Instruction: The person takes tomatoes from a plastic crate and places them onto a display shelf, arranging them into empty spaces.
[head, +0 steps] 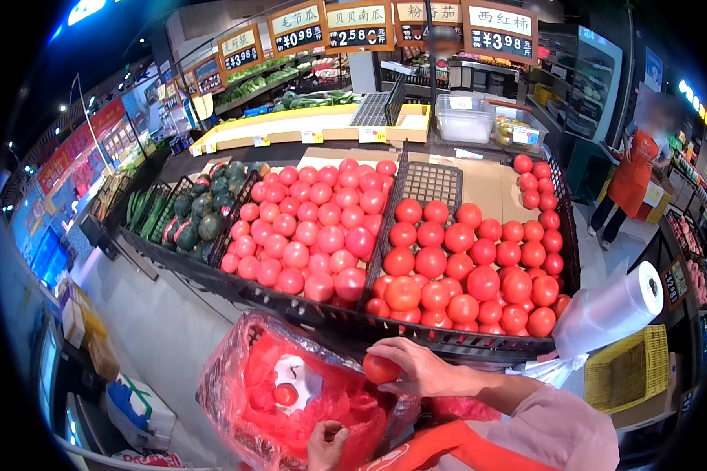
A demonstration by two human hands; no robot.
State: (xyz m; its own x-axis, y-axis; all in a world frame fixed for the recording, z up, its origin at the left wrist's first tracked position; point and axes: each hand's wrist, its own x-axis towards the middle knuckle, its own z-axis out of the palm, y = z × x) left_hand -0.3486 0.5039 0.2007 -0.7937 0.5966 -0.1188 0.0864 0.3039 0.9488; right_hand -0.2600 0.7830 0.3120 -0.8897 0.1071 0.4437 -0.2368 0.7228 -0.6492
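My right hand (pixel 419 366) grips a red tomato (pixel 380 370) between thumb and fingers. It is above the right edge of a crate lined with clear and red plastic film (pixel 342 406), in front of the display. Inside that liner one small tomato (pixel 285 395) lies on a white piece (pixel 297 371). My left hand (pixel 328 444) is low over the near side of the liner, its fingers curled; whether they pinch the film is hidden. Beyond, red tomatoes (pixel 459 268) fill much of the right black crate, and pinker tomatoes (pixel 309 226) are heaped in the left one.
Dark green squashes (pixel 203 212) and long green vegetables (pixel 144 206) sit at the display's left. A roll of clear plastic bags (pixel 613 306) stands at its right corner, by a yellow basket (pixel 627 371). A person in an orange apron (pixel 633 171) stands at right.
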